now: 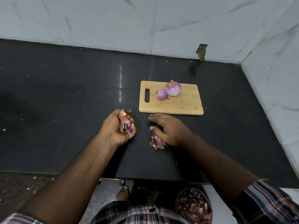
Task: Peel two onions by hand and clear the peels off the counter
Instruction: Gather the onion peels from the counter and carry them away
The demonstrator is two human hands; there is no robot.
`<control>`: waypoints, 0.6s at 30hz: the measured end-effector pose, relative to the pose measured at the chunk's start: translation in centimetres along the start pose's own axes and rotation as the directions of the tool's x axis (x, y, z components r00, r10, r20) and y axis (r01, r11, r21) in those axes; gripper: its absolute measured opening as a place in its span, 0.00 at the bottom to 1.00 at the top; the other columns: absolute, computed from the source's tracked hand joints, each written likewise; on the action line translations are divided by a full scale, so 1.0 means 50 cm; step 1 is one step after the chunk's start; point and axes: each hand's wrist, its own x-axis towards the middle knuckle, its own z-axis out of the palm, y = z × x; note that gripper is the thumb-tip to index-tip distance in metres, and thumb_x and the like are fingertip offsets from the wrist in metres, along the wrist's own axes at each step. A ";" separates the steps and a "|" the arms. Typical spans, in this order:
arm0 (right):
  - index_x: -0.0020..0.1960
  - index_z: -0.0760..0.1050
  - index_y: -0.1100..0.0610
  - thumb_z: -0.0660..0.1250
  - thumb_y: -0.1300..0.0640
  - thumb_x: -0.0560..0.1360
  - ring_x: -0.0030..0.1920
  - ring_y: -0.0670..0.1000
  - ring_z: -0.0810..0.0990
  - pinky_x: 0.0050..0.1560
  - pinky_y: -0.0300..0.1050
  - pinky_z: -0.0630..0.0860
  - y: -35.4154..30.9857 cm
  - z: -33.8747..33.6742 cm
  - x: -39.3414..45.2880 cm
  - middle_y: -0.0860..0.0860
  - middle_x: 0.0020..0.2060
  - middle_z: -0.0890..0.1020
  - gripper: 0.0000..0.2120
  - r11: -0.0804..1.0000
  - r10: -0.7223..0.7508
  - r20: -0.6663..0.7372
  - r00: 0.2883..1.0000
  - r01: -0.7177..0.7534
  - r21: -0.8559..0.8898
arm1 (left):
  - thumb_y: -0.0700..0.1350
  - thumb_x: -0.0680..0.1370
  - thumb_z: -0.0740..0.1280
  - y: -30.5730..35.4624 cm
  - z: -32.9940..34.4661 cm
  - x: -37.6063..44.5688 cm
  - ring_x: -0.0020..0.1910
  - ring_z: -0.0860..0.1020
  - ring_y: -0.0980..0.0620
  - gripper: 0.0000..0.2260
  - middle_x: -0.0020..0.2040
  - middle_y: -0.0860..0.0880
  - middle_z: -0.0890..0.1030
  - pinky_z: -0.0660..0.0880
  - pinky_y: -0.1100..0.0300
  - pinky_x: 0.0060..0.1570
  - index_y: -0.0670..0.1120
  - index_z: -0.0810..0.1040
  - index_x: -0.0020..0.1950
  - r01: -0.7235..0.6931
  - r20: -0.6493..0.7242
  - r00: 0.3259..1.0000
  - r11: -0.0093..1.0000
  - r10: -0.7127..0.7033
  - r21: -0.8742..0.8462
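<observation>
Two peeled onions [169,91] on cutting board [171,104]; black counter [64,102], marble-tiled walls [97,20].

left hand [119,126] palm up, fingers curled; right hand [169,130] palm down, flat

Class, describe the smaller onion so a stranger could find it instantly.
Find the wooden cutting board on the dark counter. Two peeled purple onions sit on it, touching. The smaller onion lies nearer the handle slot, left of the larger onion.
</observation>
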 end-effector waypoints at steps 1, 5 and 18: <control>0.71 0.73 0.56 0.63 0.48 0.80 0.74 0.48 0.67 0.75 0.40 0.61 -0.001 0.010 -0.005 0.50 0.71 0.73 0.22 1.000 -0.008 0.023 1.000 0.008 -0.001 | 0.46 0.79 0.61 0.000 0.001 0.000 0.28 0.72 0.57 0.10 0.29 0.54 0.73 0.67 0.66 0.33 0.46 0.79 0.42 -0.002 -0.002 1.000 1.000 0.002 0.001; 0.74 0.68 0.57 0.62 0.44 0.79 0.77 0.49 0.60 0.77 0.39 0.50 -0.011 0.037 -0.051 0.52 0.75 0.68 0.28 0.998 -0.058 0.058 0.997 0.059 -0.016 | 0.46 0.79 0.62 -0.007 -0.002 0.006 0.30 0.71 0.56 0.09 0.29 0.53 0.73 0.67 0.64 0.35 0.46 0.79 0.42 -0.009 -0.004 1.000 1.000 0.009 -0.010; 0.67 0.77 0.55 0.66 0.56 0.79 0.69 0.51 0.72 0.70 0.34 0.60 0.001 0.005 -0.113 0.51 0.67 0.77 0.16 0.996 -0.083 -0.053 0.995 0.085 0.037 | 0.47 0.80 0.63 -0.094 -0.005 -0.034 0.30 0.74 0.56 0.11 0.29 0.52 0.76 0.68 0.62 0.38 0.46 0.79 0.40 -0.032 -0.049 0.998 0.998 0.029 -0.049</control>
